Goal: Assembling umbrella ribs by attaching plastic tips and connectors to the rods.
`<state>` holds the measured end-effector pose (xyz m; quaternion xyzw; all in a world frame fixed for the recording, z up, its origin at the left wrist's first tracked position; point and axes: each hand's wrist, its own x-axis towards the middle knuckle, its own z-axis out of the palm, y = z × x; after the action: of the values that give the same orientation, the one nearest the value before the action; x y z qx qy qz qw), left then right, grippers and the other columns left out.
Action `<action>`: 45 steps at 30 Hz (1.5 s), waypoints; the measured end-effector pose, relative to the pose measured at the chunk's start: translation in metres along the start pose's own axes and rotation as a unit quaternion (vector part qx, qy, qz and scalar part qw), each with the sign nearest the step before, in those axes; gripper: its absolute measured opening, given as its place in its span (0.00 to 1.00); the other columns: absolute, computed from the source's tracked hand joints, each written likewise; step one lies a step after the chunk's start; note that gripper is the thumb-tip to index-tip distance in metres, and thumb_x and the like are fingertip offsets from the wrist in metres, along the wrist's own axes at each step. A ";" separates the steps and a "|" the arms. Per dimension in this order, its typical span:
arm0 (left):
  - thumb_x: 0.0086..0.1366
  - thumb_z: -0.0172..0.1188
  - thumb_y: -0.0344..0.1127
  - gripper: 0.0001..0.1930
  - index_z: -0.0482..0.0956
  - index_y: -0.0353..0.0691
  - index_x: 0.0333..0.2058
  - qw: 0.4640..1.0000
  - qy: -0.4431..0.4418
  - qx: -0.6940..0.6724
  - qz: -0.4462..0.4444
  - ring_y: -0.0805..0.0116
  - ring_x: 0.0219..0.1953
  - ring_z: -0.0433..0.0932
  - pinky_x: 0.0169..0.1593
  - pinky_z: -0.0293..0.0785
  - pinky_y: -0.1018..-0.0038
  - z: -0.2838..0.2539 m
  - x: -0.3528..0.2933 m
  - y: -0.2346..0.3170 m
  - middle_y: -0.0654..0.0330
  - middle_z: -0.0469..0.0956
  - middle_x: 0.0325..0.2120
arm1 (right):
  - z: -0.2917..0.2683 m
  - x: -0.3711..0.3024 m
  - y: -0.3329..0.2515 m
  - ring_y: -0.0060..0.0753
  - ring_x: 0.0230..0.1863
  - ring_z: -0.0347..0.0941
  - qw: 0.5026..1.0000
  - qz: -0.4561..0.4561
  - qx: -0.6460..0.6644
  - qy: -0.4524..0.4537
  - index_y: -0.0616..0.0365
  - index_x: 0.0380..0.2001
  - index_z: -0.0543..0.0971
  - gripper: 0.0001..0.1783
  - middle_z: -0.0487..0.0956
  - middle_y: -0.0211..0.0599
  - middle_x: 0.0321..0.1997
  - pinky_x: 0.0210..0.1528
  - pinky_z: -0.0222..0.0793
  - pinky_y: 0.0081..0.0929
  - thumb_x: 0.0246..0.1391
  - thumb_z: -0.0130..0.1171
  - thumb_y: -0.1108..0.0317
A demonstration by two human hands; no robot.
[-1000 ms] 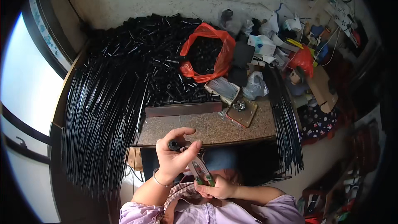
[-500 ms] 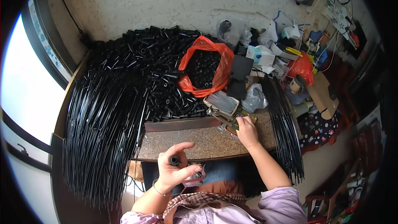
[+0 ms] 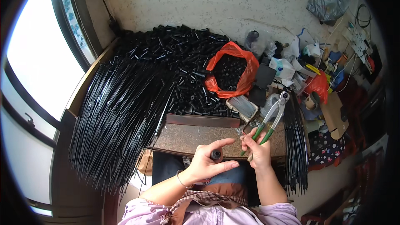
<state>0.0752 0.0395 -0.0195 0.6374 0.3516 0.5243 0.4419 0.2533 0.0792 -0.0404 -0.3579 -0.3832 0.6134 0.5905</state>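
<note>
My left hand (image 3: 203,164) is over the near edge of the table, palm turned inward. A short black plastic tube (image 3: 215,155) is held in its curled fingers, its round end showing, while thumb and forefinger stand apart. Close beside it, my right hand (image 3: 259,153) grips green-handled pliers (image 3: 278,111) by the handles. Their long silver head points up and away to the right, and the two green handles are spread. A large heap of similar black tubes (image 3: 183,81) covers the back of the table.
A red plastic bag (image 3: 253,64) holds small black parts. Long thin black rods (image 3: 121,121) hang over the left edge, with another bundle (image 3: 295,141) at right. A low dark strip (image 3: 204,120) borders the heap. A tray of thin pale sticks (image 3: 245,107) lies near the right hand.
My right hand has lifted the pliers off the table and brought them nearer to my left hand. The whole view has shifted, with the table now further right in the picture.
</note>
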 end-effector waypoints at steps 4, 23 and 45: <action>0.45 0.71 0.39 0.34 0.69 0.34 0.51 0.998 0.034 0.010 0.043 0.85 0.15 0.61 0.21 0.58 0.86 0.011 -0.002 0.008 0.70 0.65 0.11 | 0.047 -0.051 -0.007 0.18 0.22 0.66 0.997 0.000 0.057 -0.049 0.55 0.33 0.65 0.18 0.73 0.31 0.25 0.23 0.61 0.13 0.42 0.64 0.74; 0.45 0.69 0.46 0.39 0.64 0.31 0.53 0.987 0.123 0.082 0.064 0.76 0.17 0.70 0.21 0.65 0.80 0.010 -0.033 0.022 0.59 0.69 0.16 | 0.074 -0.079 0.002 0.25 0.30 0.68 0.960 -0.233 -0.148 -0.055 0.58 0.34 0.64 0.15 0.71 0.37 0.28 0.33 0.65 0.19 0.44 0.57 0.81; 0.40 0.73 0.43 0.32 0.74 0.31 0.43 0.992 0.092 -0.011 0.087 0.85 0.15 0.56 0.19 0.48 0.84 -0.050 -0.013 0.023 0.73 0.61 0.11 | 0.032 -0.094 -0.032 0.18 0.22 0.70 0.868 0.234 -0.295 -0.324 0.69 0.45 0.70 0.15 0.76 0.33 0.25 0.25 0.67 0.16 0.57 0.49 0.71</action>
<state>0.0234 0.0295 0.0000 0.6095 0.3287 0.6209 0.3674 0.2429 -0.0163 0.0011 -0.3758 -0.6215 0.6732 0.1388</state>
